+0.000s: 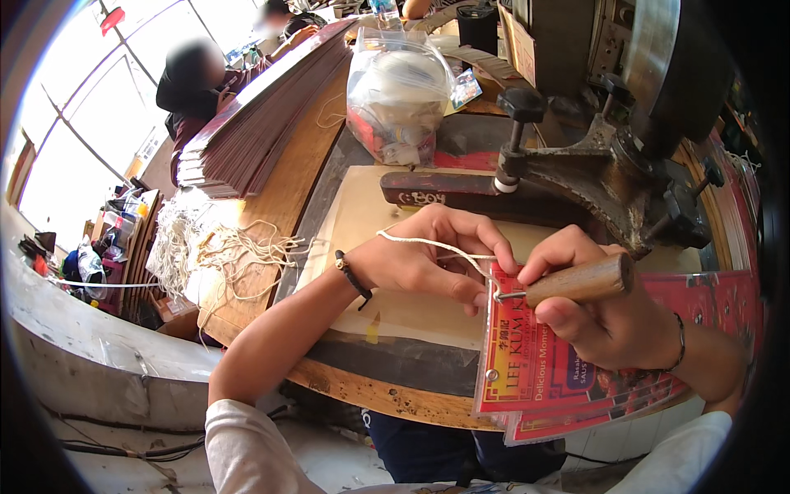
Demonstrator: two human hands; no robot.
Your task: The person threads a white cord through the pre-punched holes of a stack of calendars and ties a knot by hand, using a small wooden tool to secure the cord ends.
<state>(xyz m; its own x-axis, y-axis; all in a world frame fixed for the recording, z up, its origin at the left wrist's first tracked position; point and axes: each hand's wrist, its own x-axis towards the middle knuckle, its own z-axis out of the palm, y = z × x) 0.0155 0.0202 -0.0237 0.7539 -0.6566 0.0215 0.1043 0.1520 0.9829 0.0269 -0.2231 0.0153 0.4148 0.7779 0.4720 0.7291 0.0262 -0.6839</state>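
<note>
My right hand [609, 325] grips an awl by its wooden handle [580, 282]. The metal shaft points left, and its tip is at the upper left corner of a red laminated sheet [539, 362]. A white cord [432, 242] runs over my left hand [428, 255] and down to that corner, close to the awl tip. The fingers and thumb of my left hand are bent around the cord beside the sheet's edge. More red sheets lie in a stack under the top one, overlapping the table's front edge. A metal eyelet [491, 375] shows at the sheet's lower left.
Beyond my hands stand a dark bar [444, 191] and a metal machine with black knobs [609, 165]. Loose white cords [239, 255] lie at left, near a tall stack of sheets [255, 123]. Behind sits a clear plastic bag [399, 99]. Other people [193, 82] are at the far left.
</note>
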